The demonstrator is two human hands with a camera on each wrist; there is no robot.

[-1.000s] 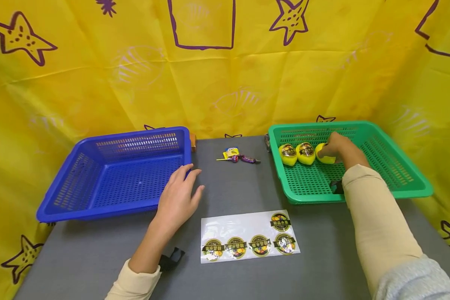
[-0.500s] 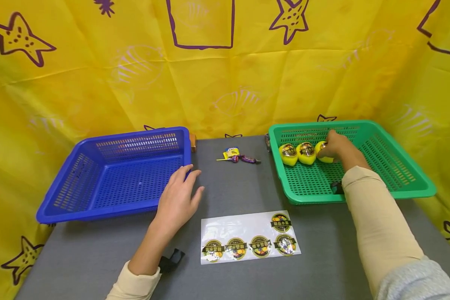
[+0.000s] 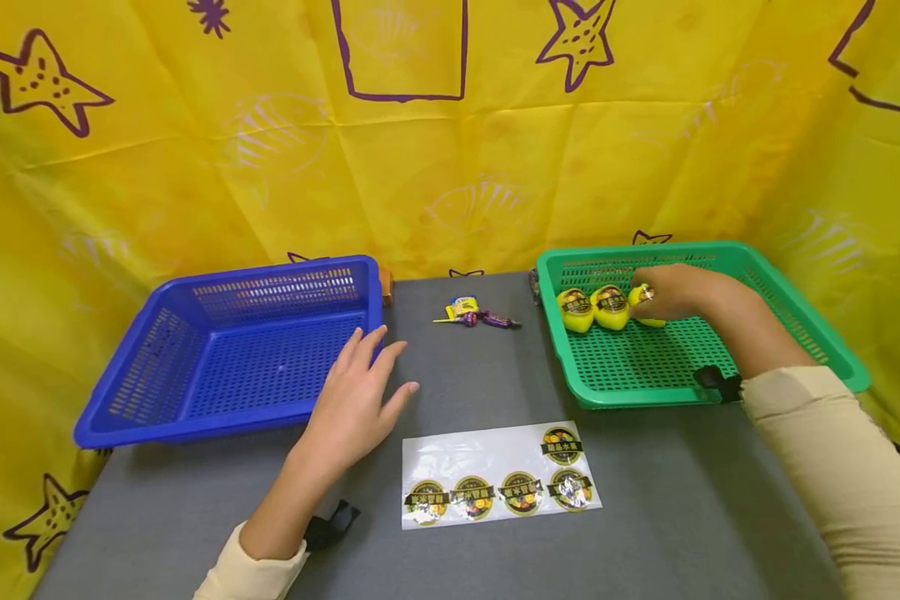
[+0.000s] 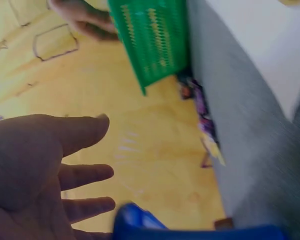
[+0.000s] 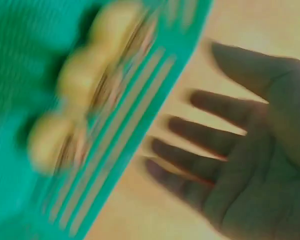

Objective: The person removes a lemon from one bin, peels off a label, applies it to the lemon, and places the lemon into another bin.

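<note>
Three yellow lemons, each with a round black-and-gold sticker, lie in a row along the far wall of the green basket (image 3: 592,400). The left lemon (image 3: 576,311) and middle lemon (image 3: 611,308) show fully in the head view. My right hand (image 3: 677,292) partly covers the right lemon (image 3: 637,297). In the right wrist view that hand (image 5: 240,145) has its fingers spread and holds nothing, beside the basket's rim. My left hand (image 3: 354,408) hovers with loose fingers near the right front corner of the blue basket (image 3: 232,427), holding nothing.
A white sticker sheet (image 3: 480,454) with several round stickers lies at the front middle of the grey table (image 3: 450,383). Small wrapped candies (image 3: 465,310) sit at the back between the baskets. A yellow patterned cloth (image 3: 450,183) hangs behind.
My right hand has let go of the right lemon, and its forearm has swung to the right. That lemon's sticker faces up. My left hand has barely moved, its fingers a little more spread.
</note>
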